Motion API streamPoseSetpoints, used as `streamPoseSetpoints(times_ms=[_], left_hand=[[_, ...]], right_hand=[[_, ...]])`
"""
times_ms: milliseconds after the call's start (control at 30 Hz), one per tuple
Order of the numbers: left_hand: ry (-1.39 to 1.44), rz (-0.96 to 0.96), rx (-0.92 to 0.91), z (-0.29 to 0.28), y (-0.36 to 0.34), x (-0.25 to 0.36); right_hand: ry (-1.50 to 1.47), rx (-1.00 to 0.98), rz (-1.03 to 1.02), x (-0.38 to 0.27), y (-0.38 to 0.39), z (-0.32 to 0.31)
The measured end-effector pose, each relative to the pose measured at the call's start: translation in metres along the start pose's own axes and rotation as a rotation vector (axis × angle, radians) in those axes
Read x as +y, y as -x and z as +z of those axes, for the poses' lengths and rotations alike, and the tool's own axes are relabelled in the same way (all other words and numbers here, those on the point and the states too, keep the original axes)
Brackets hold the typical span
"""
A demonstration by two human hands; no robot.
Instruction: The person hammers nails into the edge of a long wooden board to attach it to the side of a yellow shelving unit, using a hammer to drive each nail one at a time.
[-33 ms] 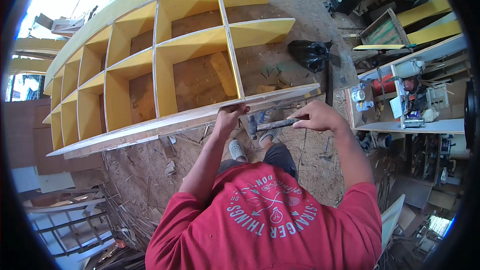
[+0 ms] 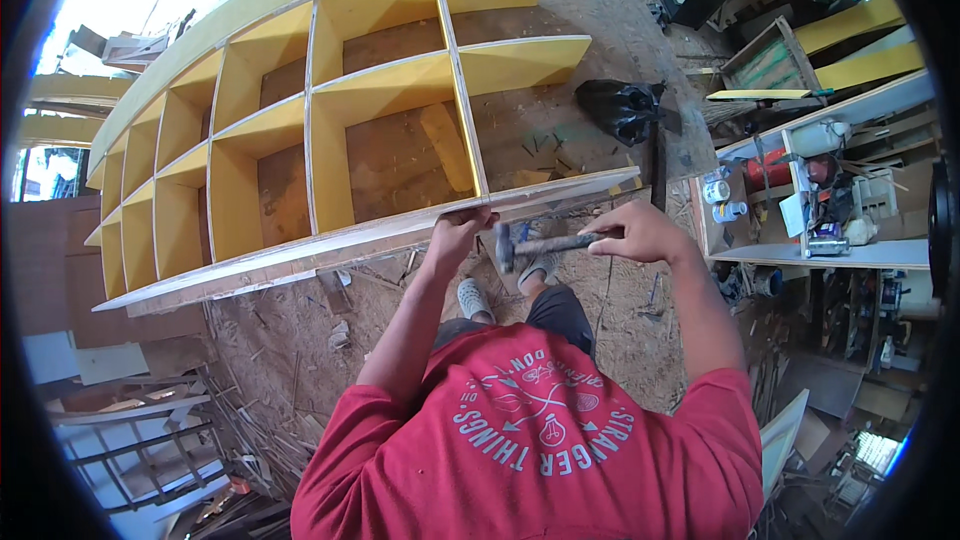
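Note:
A yellow wooden grid frame (image 2: 330, 15) spreads across the upper left, with a long pale board (image 2: 220, 271) along its near edge. My left hand (image 2: 458, 238) has its fingers closed against that board's edge, just below a divider's end; what is between them I cannot make out. My right hand (image 2: 640, 234) grips a hammer (image 2: 548, 244) by its handle, held level, with the head just right of my left hand and near the board.
A black plastic bag (image 2: 615, 110) lies right of the frame. An open shelf unit (image 2: 870, 254) with cans, bottles and a red cylinder (image 2: 768, 168) stands at the right. Wood scraps (image 2: 215, 410) and panels crowd the lower left. My sandalled feet (image 2: 473, 300) stand on dusty, littered ground.
The hammer head has shifted slightly up and to the left, toward my left hand. My left hand stays in place.

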State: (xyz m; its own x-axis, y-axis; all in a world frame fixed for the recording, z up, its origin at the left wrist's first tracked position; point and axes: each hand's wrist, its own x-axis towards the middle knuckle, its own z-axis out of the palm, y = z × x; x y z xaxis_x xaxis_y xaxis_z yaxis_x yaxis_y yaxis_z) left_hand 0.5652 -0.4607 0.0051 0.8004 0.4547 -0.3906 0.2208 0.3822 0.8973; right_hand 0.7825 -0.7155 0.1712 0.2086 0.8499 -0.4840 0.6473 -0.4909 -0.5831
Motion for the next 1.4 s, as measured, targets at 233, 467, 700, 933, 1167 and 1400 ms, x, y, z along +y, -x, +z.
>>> streamPoseSetpoints(times_ms=[233, 467, 700, 933, 1167, 1400], left_hand=[[-0.199, -0.033, -0.019, 0.002, 0.009, 0.025], [-1.302, 0.860, 0.274, 0.015, 0.039, 0.147], [-1.319, 0.482, -0.095, -0.007, 0.000, 0.096], [-1.297, 0.542, -0.120, -0.008, -0.010, 0.091], [-1.305, 0.452, -0.159, -0.010, -0.013, 0.100], [-0.999, 0.183, -0.119, 0.003, -0.025, 0.128]], right_hand=[[-0.429, 0.665, 0.143, -0.003, -0.051, 0.021], [-0.276, 0.666, 0.200, 0.028, -0.078, 0.018], [-0.258, 0.523, 0.247, 0.018, -0.077, 0.002], [-0.364, 0.463, 0.231, 0.024, -0.078, -0.003], [-0.368, 0.434, 0.261, 0.022, -0.085, -0.008], [-0.423, 0.494, 0.260, 0.025, -0.083, 0.000]])
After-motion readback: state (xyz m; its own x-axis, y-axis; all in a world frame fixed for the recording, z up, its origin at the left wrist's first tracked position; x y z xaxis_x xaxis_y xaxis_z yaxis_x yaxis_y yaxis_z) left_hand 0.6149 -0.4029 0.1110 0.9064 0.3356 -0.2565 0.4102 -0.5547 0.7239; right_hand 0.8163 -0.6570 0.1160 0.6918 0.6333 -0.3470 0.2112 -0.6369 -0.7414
